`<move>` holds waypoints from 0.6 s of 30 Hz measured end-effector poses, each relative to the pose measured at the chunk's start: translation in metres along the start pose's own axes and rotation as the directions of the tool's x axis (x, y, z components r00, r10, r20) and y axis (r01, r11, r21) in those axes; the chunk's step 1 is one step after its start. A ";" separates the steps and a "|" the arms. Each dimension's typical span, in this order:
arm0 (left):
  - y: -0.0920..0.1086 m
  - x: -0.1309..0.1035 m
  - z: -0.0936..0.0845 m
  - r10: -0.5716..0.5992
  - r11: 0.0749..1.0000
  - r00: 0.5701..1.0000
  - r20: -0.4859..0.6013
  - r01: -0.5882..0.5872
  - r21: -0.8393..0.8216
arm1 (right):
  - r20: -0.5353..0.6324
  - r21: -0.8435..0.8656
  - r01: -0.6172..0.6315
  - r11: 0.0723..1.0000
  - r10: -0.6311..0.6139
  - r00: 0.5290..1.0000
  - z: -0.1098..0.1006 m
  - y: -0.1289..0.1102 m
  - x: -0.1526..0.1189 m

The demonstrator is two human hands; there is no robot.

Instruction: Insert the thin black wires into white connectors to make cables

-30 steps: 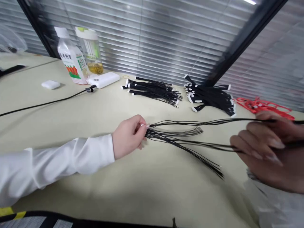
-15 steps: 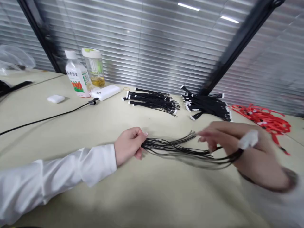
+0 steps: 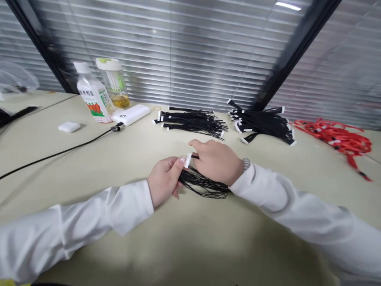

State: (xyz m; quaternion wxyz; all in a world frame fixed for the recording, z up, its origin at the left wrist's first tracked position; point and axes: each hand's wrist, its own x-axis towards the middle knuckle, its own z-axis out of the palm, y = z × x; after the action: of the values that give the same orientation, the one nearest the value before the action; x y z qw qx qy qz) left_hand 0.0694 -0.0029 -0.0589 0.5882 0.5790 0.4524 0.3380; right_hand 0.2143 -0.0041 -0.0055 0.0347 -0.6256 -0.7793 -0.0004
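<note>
In the head view, a bundle of thin black wires [image 3: 205, 186] hangs between my hands. My left hand [image 3: 165, 178] is closed on its left end, its thumb pressed beside a white connector [image 3: 187, 160]. My right hand [image 3: 218, 161] lies over the wires, fingers curled round a black strand behind that connector; its index finger or thumb points left. The wires loop back under my right hand, which hides their far part. Beyond the hands lie a pile of black wires with white connectors [image 3: 190, 122] and a second such pile [image 3: 262, 125].
A red cable heap [image 3: 342, 137] lies at the right. At the back left stand a bottle [image 3: 94, 97] and a lidded cup [image 3: 116, 85], beside a white power bank [image 3: 132, 115] with a black cable [image 3: 68, 150]. A small white case [image 3: 69, 126] sits left. Window blinds rise behind.
My right hand has moved left from the right side to beside my left hand. The white connector now sits at my left thumb, and the wires are looped back. The view has shifted slightly.
</note>
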 end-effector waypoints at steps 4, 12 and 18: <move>-0.001 0.001 0.000 -0.009 1.000 1.000 0.016 0.009 0.026 | 0.011 -0.030 0.011 0.999 -0.011 1.000 0.006 -0.004 0.005; -0.001 -0.002 -0.001 0.033 0.998 0.999 -0.024 -0.032 0.051 | 0.077 0.216 0.113 0.970 -0.132 0.988 -0.012 0.038 -0.004; -0.002 -0.005 -0.001 0.083 0.997 0.996 0.026 -0.083 0.003 | 0.135 0.511 -0.105 0.853 0.041 0.990 -0.003 0.075 -0.027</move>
State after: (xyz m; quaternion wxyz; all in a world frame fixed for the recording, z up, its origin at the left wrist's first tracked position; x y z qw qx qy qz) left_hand 0.0662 -0.0074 -0.0601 0.5782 0.6029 0.4210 0.3535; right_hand 0.2933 -0.0143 -0.0070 0.1551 -0.6215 -0.7270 0.2474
